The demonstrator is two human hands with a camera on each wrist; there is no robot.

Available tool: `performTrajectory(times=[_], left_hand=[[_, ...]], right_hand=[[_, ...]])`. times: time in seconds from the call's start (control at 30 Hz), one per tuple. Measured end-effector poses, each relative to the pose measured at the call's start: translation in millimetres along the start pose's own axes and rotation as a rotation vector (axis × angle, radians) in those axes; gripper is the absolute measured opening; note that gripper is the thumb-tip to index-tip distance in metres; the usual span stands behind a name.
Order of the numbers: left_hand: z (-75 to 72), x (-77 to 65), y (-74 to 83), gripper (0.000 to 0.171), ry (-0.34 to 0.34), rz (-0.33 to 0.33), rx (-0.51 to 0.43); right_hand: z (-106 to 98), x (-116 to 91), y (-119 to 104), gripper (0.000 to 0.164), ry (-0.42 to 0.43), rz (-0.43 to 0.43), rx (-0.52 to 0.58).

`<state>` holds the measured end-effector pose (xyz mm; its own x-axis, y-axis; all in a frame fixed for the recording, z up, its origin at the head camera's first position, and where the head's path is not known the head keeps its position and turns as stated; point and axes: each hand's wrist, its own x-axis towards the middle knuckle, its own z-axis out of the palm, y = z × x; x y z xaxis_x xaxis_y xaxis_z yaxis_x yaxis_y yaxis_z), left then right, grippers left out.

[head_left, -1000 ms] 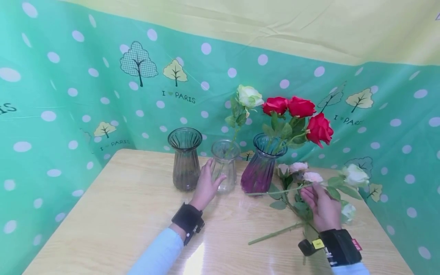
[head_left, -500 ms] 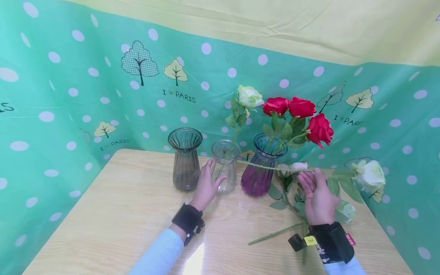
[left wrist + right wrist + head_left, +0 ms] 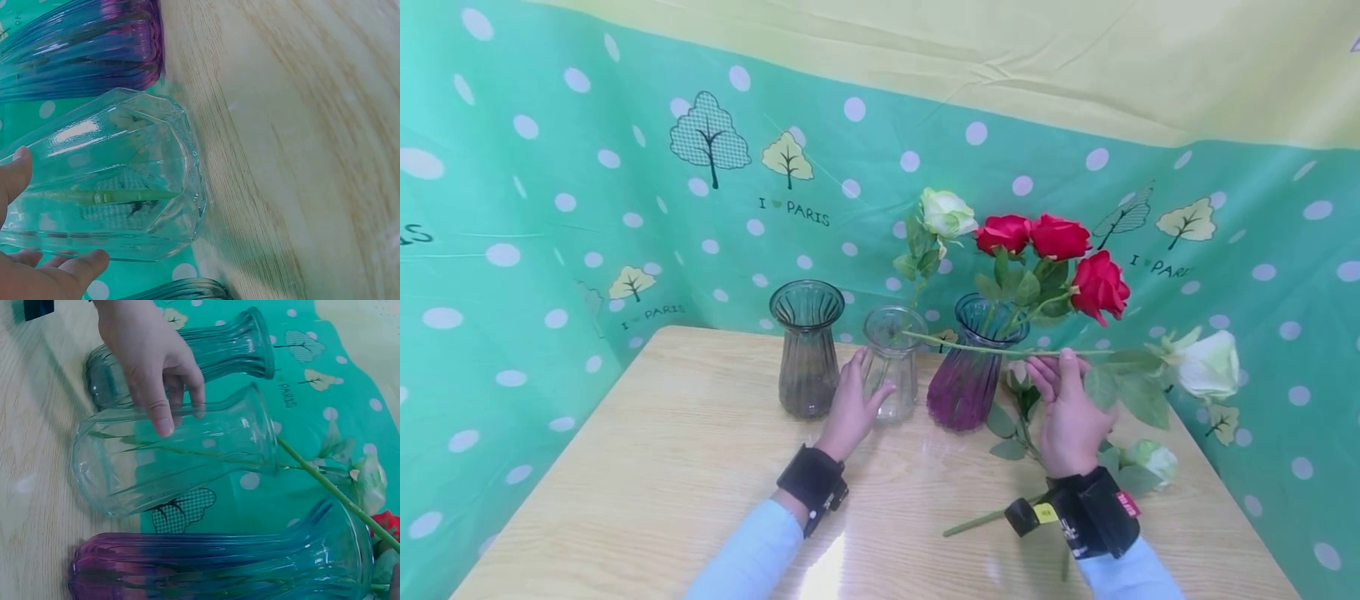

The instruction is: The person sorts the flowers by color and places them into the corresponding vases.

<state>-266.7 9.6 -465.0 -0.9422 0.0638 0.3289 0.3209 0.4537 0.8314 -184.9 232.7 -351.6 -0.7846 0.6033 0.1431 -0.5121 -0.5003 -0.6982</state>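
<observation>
Both the left hand (image 3: 852, 407) and the right hand (image 3: 1071, 421) are bare. The left wrist wears a wide black band (image 3: 810, 479) with a small black device at its right edge; the right wrist wears a black cuff (image 3: 1092, 515) with white markings, a rounded black knob (image 3: 1021, 517), a yellow label (image 3: 1045, 512) and a red tag (image 3: 1127, 503). Nearer, the left sleeve (image 3: 748, 550) and right sleeve (image 3: 1131, 577) are light blue.

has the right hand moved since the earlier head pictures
Yes: in the head view the right hand has moved left and slightly up, nearer the purple-blue vase.
</observation>
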Motion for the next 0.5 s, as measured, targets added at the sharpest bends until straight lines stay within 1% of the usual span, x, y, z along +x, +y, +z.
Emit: performTrajectory(times=[0.1,0.2,0.3,0.37,0.43,0.5], left_hand=[[-0.4,-0.4,1.0,0.080,-0.006,-0.006,0.009],[-0.6,-0.8,1.9,0.081,-0.004,-0.006,0.021],[-0.8,-1.7,2.8,0.081,-0.004,-0.003,0.021],[-0.9,-1.8,3.0,0.081,-0.004,-0.006,0.019],[-0.9,-1.8,3.1,0.081,-0.004,-0.006,0.019],[-0.8,-1.8,2.9,0.081,-0.002,-0.008,0.019]], right_hand=[[2.7,0.5,3.8,0.034,-0.003,-0.020,-0.069],[7.0,0.4,5.9,0.037,0.009,-0.024,-0.172],[12.2,0.4,7.0,0.042,0.014,-0.021,-0.264],[15.9,0.2,7.7,0.046,0.012,-0.003,-0.307],[19.8,1.2,9.4,0.045,-0.002,-0.016,-0.338],[23.7,2.1,12.3,0.039,-0.024,-0.037,-0.353]])
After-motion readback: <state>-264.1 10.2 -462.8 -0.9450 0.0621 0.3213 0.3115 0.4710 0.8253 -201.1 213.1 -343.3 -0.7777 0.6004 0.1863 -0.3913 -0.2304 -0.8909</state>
